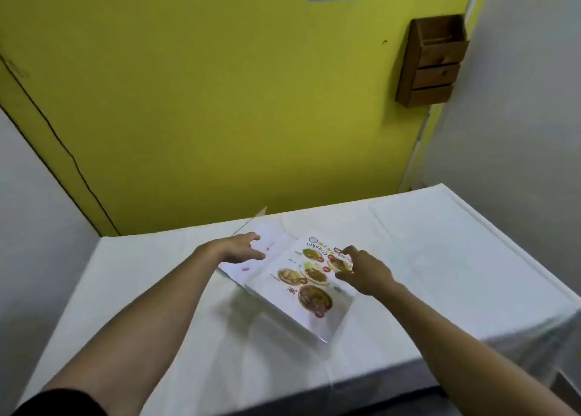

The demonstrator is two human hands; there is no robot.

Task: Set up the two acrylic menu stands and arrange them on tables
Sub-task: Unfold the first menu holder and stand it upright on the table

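Menu stands down on the white-clothed table [440, 242], near its middle, side by side and touching. Nearer one, a printed menu [309, 285] with food photos, lying flat and skewed, corner toward the camera. Clear acrylic stand [254, 227] just behind it on the left, one transparent edge tilted up off the cloth, pale sheet with pink marks inside. Left hand [239, 247] over that sheet, fingers spread and loose, gripping nothing. Right hand [364, 271] on the far right corner of the printed menu, fingers curled; pinching or just pressing, cannot tell. Yellow wall [220, 101] behind, wooden box [430, 60] mounted up right.
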